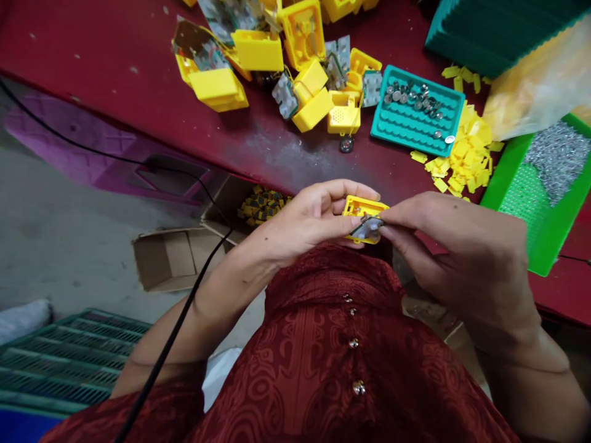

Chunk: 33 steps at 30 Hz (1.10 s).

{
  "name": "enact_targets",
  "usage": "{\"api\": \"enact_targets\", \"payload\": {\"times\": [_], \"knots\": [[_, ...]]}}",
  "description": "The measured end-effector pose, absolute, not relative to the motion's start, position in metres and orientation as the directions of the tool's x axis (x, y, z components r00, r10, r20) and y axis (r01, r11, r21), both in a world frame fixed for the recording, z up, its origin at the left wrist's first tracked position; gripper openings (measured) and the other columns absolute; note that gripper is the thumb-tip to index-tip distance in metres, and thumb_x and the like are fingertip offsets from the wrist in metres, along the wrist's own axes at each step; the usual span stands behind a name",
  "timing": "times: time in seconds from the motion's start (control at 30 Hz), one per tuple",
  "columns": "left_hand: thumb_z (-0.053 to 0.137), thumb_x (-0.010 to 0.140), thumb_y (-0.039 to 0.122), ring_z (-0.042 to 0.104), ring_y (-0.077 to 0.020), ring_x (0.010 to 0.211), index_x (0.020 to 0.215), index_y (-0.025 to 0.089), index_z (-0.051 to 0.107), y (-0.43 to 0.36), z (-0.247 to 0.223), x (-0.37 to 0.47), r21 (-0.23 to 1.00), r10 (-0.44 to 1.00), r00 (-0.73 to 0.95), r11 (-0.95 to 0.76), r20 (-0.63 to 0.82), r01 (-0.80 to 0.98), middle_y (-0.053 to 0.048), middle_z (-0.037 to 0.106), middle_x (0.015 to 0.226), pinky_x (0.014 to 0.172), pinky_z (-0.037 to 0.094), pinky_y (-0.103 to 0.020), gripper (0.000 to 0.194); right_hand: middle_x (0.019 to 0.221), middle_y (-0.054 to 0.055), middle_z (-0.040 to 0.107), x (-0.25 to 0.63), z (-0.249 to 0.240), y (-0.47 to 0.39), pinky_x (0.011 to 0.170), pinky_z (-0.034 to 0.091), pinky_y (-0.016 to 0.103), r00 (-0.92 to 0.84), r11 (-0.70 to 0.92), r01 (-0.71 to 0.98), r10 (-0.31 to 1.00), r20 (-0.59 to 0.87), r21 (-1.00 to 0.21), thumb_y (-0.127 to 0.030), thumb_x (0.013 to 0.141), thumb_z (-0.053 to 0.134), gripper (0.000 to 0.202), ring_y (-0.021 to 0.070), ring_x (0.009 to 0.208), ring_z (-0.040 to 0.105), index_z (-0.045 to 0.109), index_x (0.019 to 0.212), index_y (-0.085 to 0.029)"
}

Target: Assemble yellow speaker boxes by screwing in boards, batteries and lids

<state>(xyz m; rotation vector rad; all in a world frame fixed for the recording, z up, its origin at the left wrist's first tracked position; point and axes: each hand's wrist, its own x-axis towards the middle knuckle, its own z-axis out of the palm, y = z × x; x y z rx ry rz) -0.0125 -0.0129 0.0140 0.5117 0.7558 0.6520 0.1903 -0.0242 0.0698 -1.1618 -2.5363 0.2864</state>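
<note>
My left hand [318, 212] is wrapped round a small yellow plastic case [357, 204], its open side facing up. A circuit board with a grey keypad [368, 227] sits tilted at the case's near side. The thumb and fingertips of my right hand [443, 237] pinch the board's right end. My left thumb rests against the board's other edge. Some wiring shows inside the case, too small to make out. Both hands are just past the table's near edge, above my lap.
More yellow cases with boards and wires [258, 52] lie on the red table [115, 80]. A teal tray [418, 135] holds button cells, beside loose yellow covers [468, 151]. A green basket [512, 215] contains screws. Below are cardboard boxes [170, 258]; a black cable [184, 307] crosses my left arm.
</note>
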Motion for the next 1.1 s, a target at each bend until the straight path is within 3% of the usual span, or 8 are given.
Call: {"api": "enact_targets", "payload": {"times": [0.27, 0.5, 0.63, 0.83, 0.97, 1.1], "knots": [[0.078, 0.067, 0.010, 0.077, -0.0206, 0.101, 0.115, 0.017, 0.071, -0.018, 0.014, -0.010, 0.653, 0.702, 0.538, 0.684, -0.467, -0.325, -0.004, 0.079, 0.104, 0.089, 0.060, -0.030, 0.049, 0.090, 0.005, 0.076, 0.193, 0.064, -0.023, 0.067, 0.045, 0.033, -0.639, 0.660, 0.701, 0.749, 0.175, -0.271, -0.013, 0.099, 0.063, 0.018, 0.0164, 0.076, 0.067, 0.070, 0.083, -0.017], [0.081, 0.070, 0.012, 0.077, -0.0222, 0.107, 0.122, 0.014, 0.070, -0.018, 0.017, -0.012, 0.695, 0.726, 0.499, 0.656, -0.473, -0.295, -0.006, 0.079, 0.106, 0.095, 0.060, -0.032, 0.053, 0.100, 0.008, 0.074, 0.191, 0.067, -0.021, 0.073, 0.050, 0.031, -0.647, 0.664, 0.696, 0.745, 0.163, -0.274, -0.011, 0.101, 0.055, 0.021, 0.0176, 0.086, 0.066, 0.074, 0.096, -0.018], [0.086, 0.075, 0.021, 0.077, -0.0212, 0.101, 0.125, 0.014, 0.071, -0.019, 0.016, -0.012, 0.736, 0.755, 0.471, 0.618, -0.456, -0.277, -0.007, 0.079, 0.111, 0.090, 0.061, -0.030, 0.052, 0.092, 0.008, 0.070, 0.188, 0.065, -0.020, 0.067, 0.047, 0.030, -0.633, 0.666, 0.712, 0.746, 0.208, -0.223, -0.010, 0.103, 0.050, 0.027, 0.0170, 0.081, 0.063, 0.075, 0.095, -0.017], [0.086, 0.082, 0.028, 0.078, -0.0197, 0.095, 0.123, 0.018, 0.074, -0.022, 0.015, -0.011, 0.756, 0.801, 0.391, 0.578, -0.453, -0.309, -0.007, 0.080, 0.115, 0.084, 0.062, -0.028, 0.044, 0.096, 0.004, 0.076, 0.188, 0.056, -0.021, 0.076, 0.057, 0.029, -0.566, 0.624, 0.699, 0.781, 0.263, -0.350, -0.012, 0.101, 0.061, 0.019, 0.0151, 0.083, 0.070, 0.069, 0.116, -0.021], [0.086, 0.081, 0.026, 0.077, -0.0204, 0.095, 0.127, 0.018, 0.074, -0.022, 0.015, -0.011, 0.747, 0.801, 0.373, 0.584, -0.468, -0.317, -0.006, 0.081, 0.113, 0.082, 0.062, -0.029, 0.049, 0.094, 0.004, 0.074, 0.189, 0.051, -0.020, 0.071, 0.056, 0.030, -0.544, 0.645, 0.678, 0.762, 0.350, -0.353, -0.013, 0.102, 0.062, 0.015, 0.0155, 0.083, 0.070, 0.072, 0.108, -0.022], [0.084, 0.079, 0.023, 0.076, -0.0207, 0.095, 0.128, 0.017, 0.073, -0.023, 0.011, -0.005, 0.755, 0.818, 0.316, 0.569, -0.480, -0.325, -0.006, 0.080, 0.110, 0.083, 0.062, -0.030, 0.050, 0.086, 0.006, 0.072, 0.186, 0.042, -0.021, 0.066, 0.050, 0.033, -0.592, 0.691, 0.694, 0.708, 0.384, -0.204, -0.012, 0.101, 0.059, 0.018, 0.0164, 0.075, 0.062, 0.073, 0.092, -0.018]]}}
